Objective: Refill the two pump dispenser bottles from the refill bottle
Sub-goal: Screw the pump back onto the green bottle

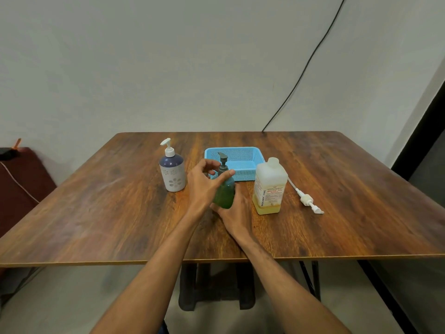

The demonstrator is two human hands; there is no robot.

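Note:
A green pump bottle point(225, 194) with a grey pump head stands at the middle of the table. My right hand point(234, 214) grips its lower body from the near side. My left hand point(204, 183) reaches to the pump collar, thumb and fingers spread around the neck; I cannot tell whether they pinch it. A blue-and-white ceramic pump bottle point(172, 172) with a white pump stands upright to the left. The square refill bottle point(269, 189), uncapped and holding a little yellow liquid, stands to the right. Its white pump point(307, 200) lies on the table beside it.
A blue plastic basket point(243, 156) sits just behind the green bottle. The wooden table point(120, 213) ends close to me. A dark red cushion point(21, 184) is at the left, and a black cable point(310, 59) runs down the wall behind.

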